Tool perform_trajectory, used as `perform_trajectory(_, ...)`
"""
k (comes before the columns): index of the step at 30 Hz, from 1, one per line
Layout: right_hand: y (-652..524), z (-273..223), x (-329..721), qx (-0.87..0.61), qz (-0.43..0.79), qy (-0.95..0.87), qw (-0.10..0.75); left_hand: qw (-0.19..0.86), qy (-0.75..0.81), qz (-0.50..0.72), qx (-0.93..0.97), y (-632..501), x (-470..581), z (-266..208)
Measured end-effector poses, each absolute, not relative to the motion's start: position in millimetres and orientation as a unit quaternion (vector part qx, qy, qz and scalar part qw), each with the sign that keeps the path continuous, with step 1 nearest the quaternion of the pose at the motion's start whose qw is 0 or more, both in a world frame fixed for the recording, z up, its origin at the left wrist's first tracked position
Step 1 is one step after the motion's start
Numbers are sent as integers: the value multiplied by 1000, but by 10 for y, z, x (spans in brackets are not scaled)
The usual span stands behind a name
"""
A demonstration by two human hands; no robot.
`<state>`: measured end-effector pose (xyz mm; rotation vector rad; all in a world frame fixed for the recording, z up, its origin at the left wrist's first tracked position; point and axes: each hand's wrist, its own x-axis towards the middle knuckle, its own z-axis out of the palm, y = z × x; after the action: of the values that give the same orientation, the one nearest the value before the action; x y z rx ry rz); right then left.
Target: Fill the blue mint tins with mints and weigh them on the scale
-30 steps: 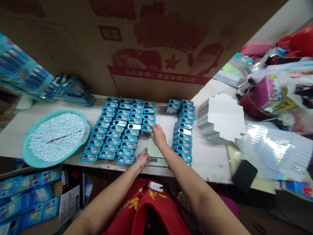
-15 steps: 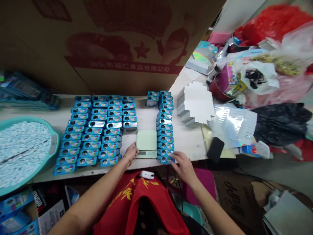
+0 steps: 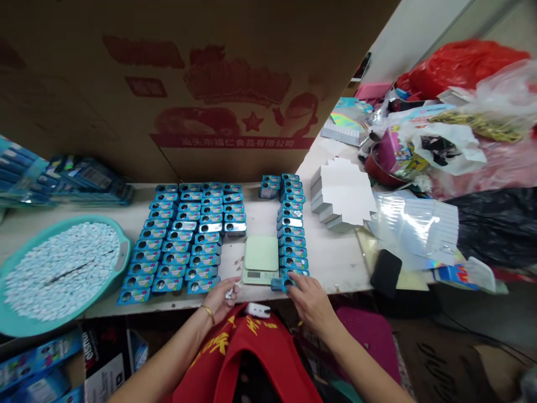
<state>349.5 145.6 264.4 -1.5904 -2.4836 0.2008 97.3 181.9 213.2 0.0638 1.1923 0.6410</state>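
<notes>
My left hand (image 3: pixel 222 300) is palm up with curled fingers around a few small white tablets (image 3: pixel 229 294), just left of a pale green kitchen scale (image 3: pixel 261 254). My right hand (image 3: pixel 312 299) grips the nearest blue tin (image 3: pixel 288 282) at the front end of the right-hand column. A small blue piece (image 3: pixel 276 284) sticks out to the left of that tin, by the scale's corner; whether it is a lid, I cannot tell. Several blue tins (image 3: pixel 176 246) with round dark openings stand in columns left of the scale. White tablets lie on some right-hand tins (image 3: pixel 297 214).
At the left stands a turquoise basin (image 3: pixel 125 252) full of pale tablets with a dark stick across them. A large cardboard box (image 3: pixel 235 157) walls off the back. To the right are stacked white cards (image 3: pixel 346 193), a black phone (image 3: pixel 386 273) and piled bags (image 3: pixel 461 67).
My left hand has left the scale's edge and turned palm up with tablets in it. My right hand has closed on the front tin. The view has shifted left and up.
</notes>
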Motion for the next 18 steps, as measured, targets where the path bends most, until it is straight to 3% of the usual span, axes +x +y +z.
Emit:
perform_trajectory(8,2242,2363,2829,-493,45,-868,44,808,493,317,-63,1800,892,2253)
perform_trajectory(15,1935,2455,2816,-479,139,-847,184,829,443,325,-107,1754,834,2297)
perform_trajectory(18,1700,2536,2568,-426,218,-864,155,856,400,306,-113,1708,901,2292)
